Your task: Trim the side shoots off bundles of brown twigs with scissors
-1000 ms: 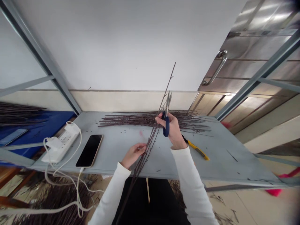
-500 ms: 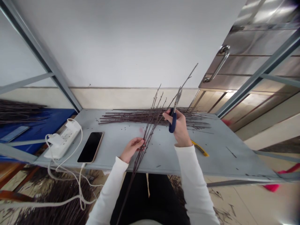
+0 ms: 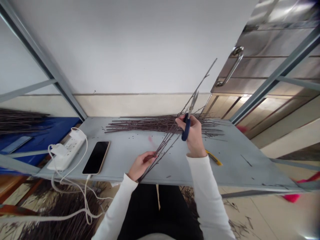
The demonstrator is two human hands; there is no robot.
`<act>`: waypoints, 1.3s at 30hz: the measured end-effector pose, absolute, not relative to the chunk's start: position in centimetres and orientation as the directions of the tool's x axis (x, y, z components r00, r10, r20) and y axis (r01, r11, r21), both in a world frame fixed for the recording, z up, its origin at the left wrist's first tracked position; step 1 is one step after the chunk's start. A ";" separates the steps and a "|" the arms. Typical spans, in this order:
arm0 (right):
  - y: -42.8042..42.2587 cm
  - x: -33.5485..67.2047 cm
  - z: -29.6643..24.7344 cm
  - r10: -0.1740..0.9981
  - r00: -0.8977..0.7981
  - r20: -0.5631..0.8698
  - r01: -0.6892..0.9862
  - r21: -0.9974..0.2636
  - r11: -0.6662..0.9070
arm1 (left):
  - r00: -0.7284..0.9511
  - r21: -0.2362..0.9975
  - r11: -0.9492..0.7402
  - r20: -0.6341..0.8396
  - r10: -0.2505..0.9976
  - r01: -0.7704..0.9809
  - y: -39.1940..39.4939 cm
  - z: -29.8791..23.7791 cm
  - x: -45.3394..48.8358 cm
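Thin dark twigs [image 3: 167,141] slant up to the right across the shelf, their lower part gripped by my left hand [image 3: 143,164]. Scissors [image 3: 186,128] with dark blue handles sit in my right hand [image 3: 194,136], blades pointing up. Beside the blades one long twig [image 3: 207,75] rises past them against the wall; whether the blades touch it I cannot tell. Behind my hands a pile of twigs [image 3: 142,125] lies lengthwise along the back of the grey shelf [image 3: 120,156]. To the right of my right wrist is a yellow-handled tool [image 3: 213,157], partly hidden by my sleeve.
A black phone [image 3: 97,157] charges at the shelf's left, by a white power strip [image 3: 67,154] with trailing cables. More twigs [image 3: 20,121] lie on a blue surface [image 3: 57,131] further left. Metal posts [image 3: 50,68] frame both sides. Cut twigs [image 3: 62,213] litter the floor.
The held twigs have swung to the right and lean lower, their tops now by the scissors. My left hand has dropped slightly; my right hand has shifted a little right.
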State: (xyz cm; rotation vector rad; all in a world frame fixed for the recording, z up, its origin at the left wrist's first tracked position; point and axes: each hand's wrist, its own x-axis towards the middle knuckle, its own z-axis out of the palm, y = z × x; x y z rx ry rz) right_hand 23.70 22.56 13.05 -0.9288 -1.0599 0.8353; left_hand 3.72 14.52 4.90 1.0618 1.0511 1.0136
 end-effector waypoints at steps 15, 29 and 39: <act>16.9 22.2 6.7 0.850 0.486 0.205 0.184 -0.974 0.130 | 0.012 0.947 0.194 -0.198 0.980 -0.257 14.1 4.2 4.2; 13.5 16.6 5.3 0.954 0.298 -0.027 -0.222 -0.974 0.042 | -0.050 0.922 0.145 -0.174 0.983 -0.358 13.2 4.1 5.9; 13.3 17.7 4.3 0.941 0.313 -0.128 -0.295 -0.955 -0.032 | -0.054 0.842 0.175 -0.235 0.970 -0.511 13.1 5.0 6.0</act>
